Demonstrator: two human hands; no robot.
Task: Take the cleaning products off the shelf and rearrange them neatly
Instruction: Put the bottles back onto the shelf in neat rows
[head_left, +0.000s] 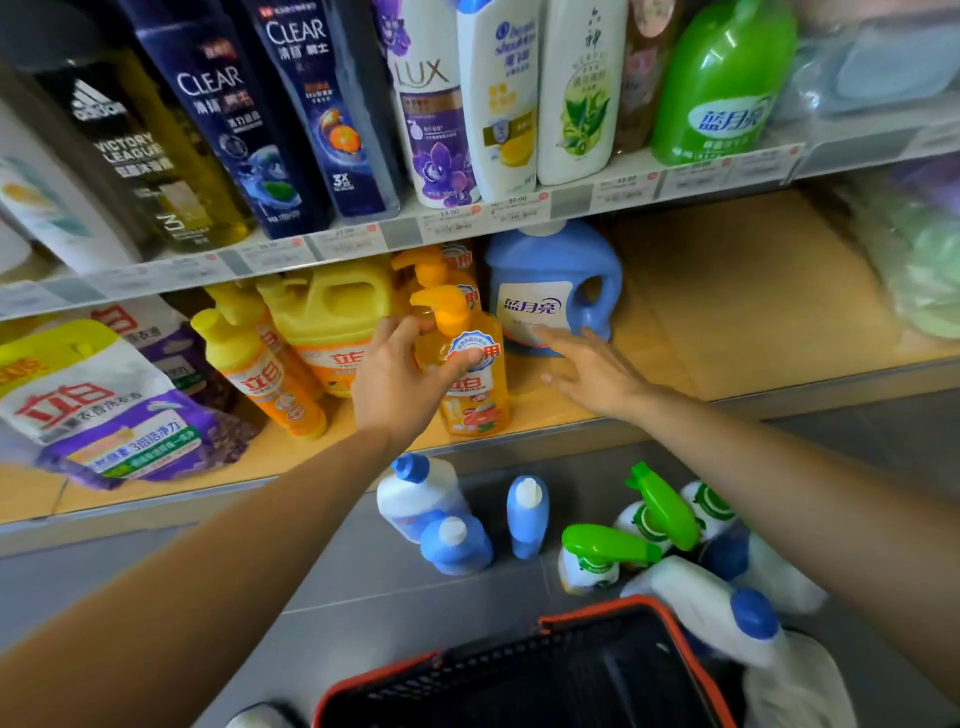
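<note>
The left hand grips the translucent orange plastic pump bottle standing at the front edge of the tan lower shelf board, thumb and fingers curled round its shoulder. The right hand, at three o'clock of that bottle, is flat with fingers straight and spread toward the blue plastic handled detergent jug at one o'clock; contact with its label appears likely but is blurred. White and blue plastic bottles and green trigger sprayers stand below at six o'clock.
</note>
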